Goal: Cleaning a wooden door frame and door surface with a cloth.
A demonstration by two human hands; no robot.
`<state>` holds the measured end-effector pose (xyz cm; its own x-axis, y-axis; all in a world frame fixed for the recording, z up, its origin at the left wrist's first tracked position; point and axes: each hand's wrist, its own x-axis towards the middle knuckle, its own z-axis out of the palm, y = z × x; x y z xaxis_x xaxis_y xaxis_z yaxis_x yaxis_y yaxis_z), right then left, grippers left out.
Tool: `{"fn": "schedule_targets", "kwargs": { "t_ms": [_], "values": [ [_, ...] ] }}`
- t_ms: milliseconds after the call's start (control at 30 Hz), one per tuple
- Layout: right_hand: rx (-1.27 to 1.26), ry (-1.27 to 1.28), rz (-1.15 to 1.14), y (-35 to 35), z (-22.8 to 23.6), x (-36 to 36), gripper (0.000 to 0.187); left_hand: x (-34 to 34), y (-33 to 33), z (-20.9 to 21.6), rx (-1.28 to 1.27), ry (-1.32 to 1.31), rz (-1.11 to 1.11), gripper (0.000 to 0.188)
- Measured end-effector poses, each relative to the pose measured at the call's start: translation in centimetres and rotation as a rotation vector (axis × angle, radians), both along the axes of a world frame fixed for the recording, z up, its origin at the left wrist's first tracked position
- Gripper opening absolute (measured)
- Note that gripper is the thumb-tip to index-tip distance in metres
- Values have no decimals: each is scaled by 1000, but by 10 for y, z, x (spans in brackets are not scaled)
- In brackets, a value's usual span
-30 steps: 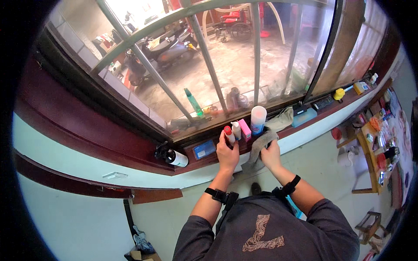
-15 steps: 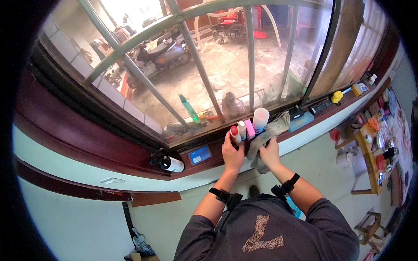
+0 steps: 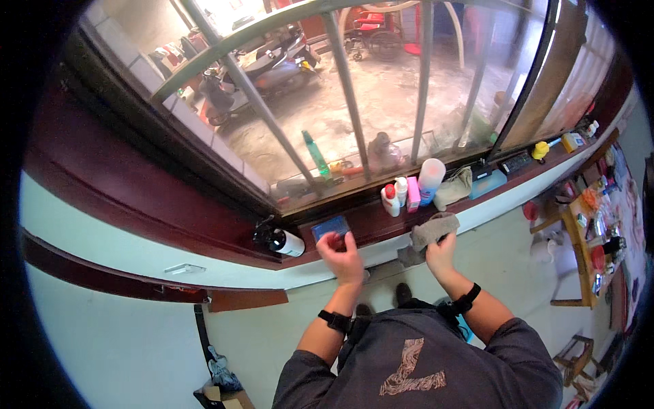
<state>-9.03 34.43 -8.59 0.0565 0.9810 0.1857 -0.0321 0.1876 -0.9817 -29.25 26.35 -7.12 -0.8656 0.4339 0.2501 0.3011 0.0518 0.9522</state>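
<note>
Spray bottle (image 3: pixel 286 242): black and white, at the far left of the dark red sill (image 3: pixel 373 230).
Blue packet (image 3: pixel 332 225): lies flat on the sill, just past the left fingertips; by the look of it, not yet dealt with.
Left hand (image 3: pixel 342 259): fingers curled, thumb raised (whether they touch the packet, I cannot tell); no object shows clearly in its grip.
Row of containers: red-capped bottle (image 3: pixel 390 202), white pump bottle (image 3: pixel 401 193), pink box (image 3: pixel 413 194) and tall canister (image 3: pixel 430 182) stand close together, free of both hands; that group looks settled.
Grey cloth (image 3: pixel 434 229): bunched in the right hand (image 3: pixel 441 255) at the sill's front edge, part hanging below; the grip is closed on it. How much of the sill is done does not show.
Beige cloth (image 3: pixel 455 190): lies right of the canister, out of hand.
</note>
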Motion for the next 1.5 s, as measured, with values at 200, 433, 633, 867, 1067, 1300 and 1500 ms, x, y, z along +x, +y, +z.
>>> {"fn": "schedule_targets", "kwargs": {
  "t_ms": [200, 433, 633, 867, 1067, 1300, 1500],
  "values": [
    [0, 0, 259, -49, 29, -40, 38, -57, -58, -15, -41, 26, 216, 64],
    [28, -45, 286, -77, 14, -60, 38, -94, -58, -22, -187, 140, 188, 83],
    [38, -27, 227, -78, 13, -43, 36, -93, -48, -20, -203, 134, 173, 70],
    [15, 17, 193, -65, 21, -17, 39, -23, -4, 13, 15, 205, -213, 61],
    [4, -1, 183, -49, 8, 7, 36, 16, 48, 9, -23, 54, -376, 58],
    [-1, -41, 207, -34, 6, 18, 38, 20, 65, -7, -78, 119, -375, 67],
    [-33, -93, 337, -32, 14, -2, 40, 0, 34, -6, -113, 456, -318, 70]
  ]
}}
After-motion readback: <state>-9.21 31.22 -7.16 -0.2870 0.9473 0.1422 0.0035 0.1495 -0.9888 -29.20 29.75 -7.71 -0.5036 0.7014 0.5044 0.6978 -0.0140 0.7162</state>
